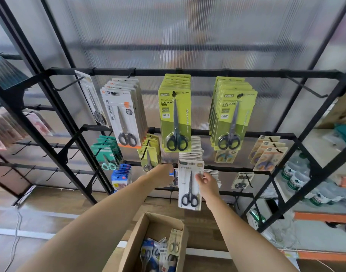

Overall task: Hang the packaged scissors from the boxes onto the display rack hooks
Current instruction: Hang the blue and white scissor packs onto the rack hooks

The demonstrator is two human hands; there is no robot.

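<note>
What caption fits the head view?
Right hand holds a beige scissors pack at the rack; left hand reaches beside it.

The rack [187,72] stands far, packs [175,114] hanging in rows on its hooks, the box [148,242] near and below it with packs inside, bottles [297,173] to the right, and both hands between box and rack.

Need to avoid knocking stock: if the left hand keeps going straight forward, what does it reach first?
Probably the blue-and-white pack just past the left hand, with the black rack bar close by; depth is unclear.
</note>
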